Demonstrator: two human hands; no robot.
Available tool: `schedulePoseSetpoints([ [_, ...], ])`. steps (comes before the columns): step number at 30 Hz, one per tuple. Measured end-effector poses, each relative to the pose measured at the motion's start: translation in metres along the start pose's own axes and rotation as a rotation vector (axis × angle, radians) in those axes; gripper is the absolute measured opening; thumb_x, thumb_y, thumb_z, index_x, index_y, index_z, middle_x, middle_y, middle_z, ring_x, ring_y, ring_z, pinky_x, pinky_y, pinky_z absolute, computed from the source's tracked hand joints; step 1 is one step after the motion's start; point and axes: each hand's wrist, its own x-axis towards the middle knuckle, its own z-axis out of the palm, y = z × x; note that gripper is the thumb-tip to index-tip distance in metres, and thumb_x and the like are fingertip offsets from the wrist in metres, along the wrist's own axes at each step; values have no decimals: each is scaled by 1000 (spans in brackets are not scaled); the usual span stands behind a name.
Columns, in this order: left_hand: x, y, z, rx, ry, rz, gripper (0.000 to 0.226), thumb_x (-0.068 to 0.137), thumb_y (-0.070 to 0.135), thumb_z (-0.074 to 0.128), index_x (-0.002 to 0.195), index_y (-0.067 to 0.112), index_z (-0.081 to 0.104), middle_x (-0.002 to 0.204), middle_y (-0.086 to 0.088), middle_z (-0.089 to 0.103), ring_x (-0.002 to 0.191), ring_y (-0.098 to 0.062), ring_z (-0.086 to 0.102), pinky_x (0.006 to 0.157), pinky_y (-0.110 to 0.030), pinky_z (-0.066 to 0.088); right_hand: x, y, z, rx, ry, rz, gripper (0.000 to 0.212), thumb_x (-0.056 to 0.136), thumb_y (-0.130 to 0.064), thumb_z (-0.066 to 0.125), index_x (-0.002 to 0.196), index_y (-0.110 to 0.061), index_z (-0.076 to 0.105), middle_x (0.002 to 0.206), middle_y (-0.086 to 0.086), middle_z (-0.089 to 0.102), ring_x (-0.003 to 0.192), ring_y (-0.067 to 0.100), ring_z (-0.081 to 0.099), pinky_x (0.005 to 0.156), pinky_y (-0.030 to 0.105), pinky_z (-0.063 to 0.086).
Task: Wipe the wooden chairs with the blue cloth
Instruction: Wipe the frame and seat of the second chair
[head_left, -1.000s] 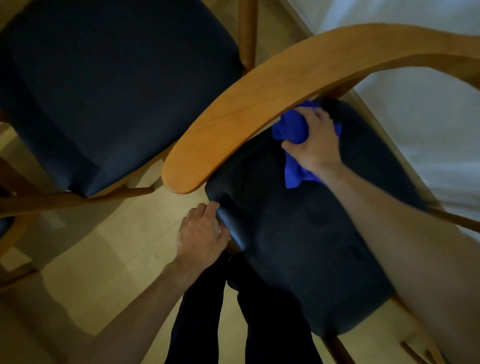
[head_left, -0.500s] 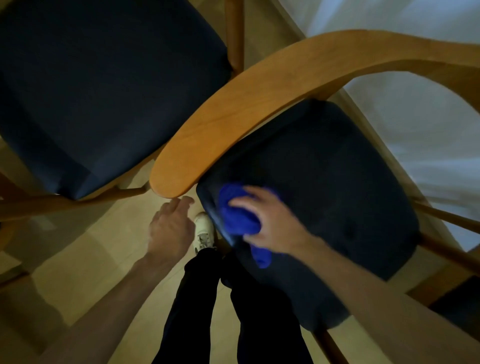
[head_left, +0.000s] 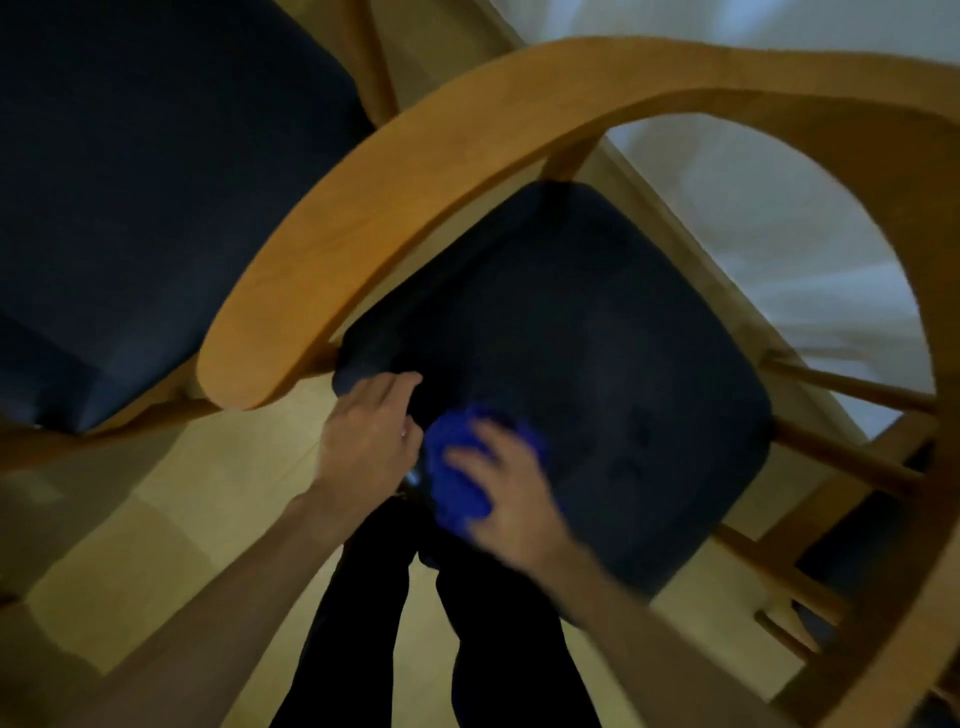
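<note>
Blue cloth (head_left: 460, 483), soft and light, sits bunched at the near front corner of the dark seat (head_left: 597, 374) of the wooden chair (head_left: 395, 192); I judge it best gripped as a wad. My right hand (head_left: 511, 512) grasps it, pressing down. My left hand (head_left: 371, 441) curls over the seat's edge beside it.

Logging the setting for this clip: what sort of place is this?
Probably an indoor dining or seating area: two wooden chairs with dark padded seats, one under the blue cloth, another beside it, on a pale wood floor.
</note>
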Motion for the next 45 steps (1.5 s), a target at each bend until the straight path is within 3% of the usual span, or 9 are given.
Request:
schedulePoseSetpoints([
  [5, 8, 7, -6, 99, -4, 73, 48, 72, 2, 70, 119, 9, 64, 106, -8, 66, 97, -28, 63, 82, -38, 52, -40, -3, 8, 55, -329, -73, 72, 65, -14, 79, 134, -20, 62, 152, 12, 39, 139, 34, 39, 120, 48, 22],
  [13, 59, 49, -7, 96, -38, 163, 47, 85, 12, 61, 131, 9, 55, 125, -9, 61, 115, -27, 55, 96, -40, 46, 61, 87, -180, 51, 491, 327, 72, 69, -29, 65, 139, -17, 55, 151, 14, 41, 139, 33, 39, 114, 53, 33],
  [17, 92, 67, -20, 65, 40, 172, 47, 88, 14, 58, 134, 9, 52, 126, -11, 60, 114, -28, 55, 95, -42, 48, 104, 113, -204, 0, 323, 364, 77, 65, -37, 64, 139, -20, 54, 149, 10, 43, 136, 29, 43, 114, 43, 34],
  [21, 103, 65, -29, 37, 53, 151, 48, 91, 18, 58, 137, 11, 47, 128, -9, 57, 115, -23, 55, 91, -39, 52, 62, 81, -113, 50, 238, 240, 69, 63, -18, 77, 130, -12, 64, 144, 16, 51, 134, 33, 47, 115, 36, 26],
  [25, 102, 69, -31, 79, 25, 175, 48, 90, 17, 58, 137, 11, 48, 126, -10, 57, 111, -25, 55, 87, -41, 52, -37, 15, 5, 176, -99, 114, 62, 63, -27, 67, 125, -22, 68, 145, 7, 51, 133, 26, 45, 114, 50, 32],
  [29, 95, 75, -24, 135, -12, 229, 48, 89, 17, 60, 135, 9, 49, 124, -11, 59, 110, -26, 56, 91, -41, 49, -74, 2, 36, 220, -430, 9, 74, 68, -9, 76, 137, -28, 58, 153, -1, 39, 139, 21, 33, 120, 34, 16],
  [33, 84, 79, -10, 140, -40, 235, 48, 88, 17, 60, 135, 12, 49, 128, -9, 57, 115, -25, 54, 95, -40, 47, -37, 9, -22, 337, -25, 25, 68, 59, -6, 75, 127, -15, 67, 140, 13, 54, 127, 21, 47, 110, 34, 34],
  [38, 74, 82, -4, 134, -30, 234, 46, 88, 14, 58, 133, 11, 51, 124, -9, 59, 110, -27, 56, 91, -40, 48, 33, 72, -141, 70, 531, 229, 67, 66, -17, 72, 132, -16, 62, 147, 14, 47, 135, 24, 41, 115, 46, 31],
  [45, 65, 87, -1, 140, -29, 274, 46, 88, 16, 58, 134, 12, 51, 125, -8, 58, 112, -25, 55, 93, -38, 47, 48, 115, -149, -8, 347, 373, 71, 65, -16, 81, 133, -17, 61, 145, 17, 47, 130, 37, 46, 111, 37, 31],
])
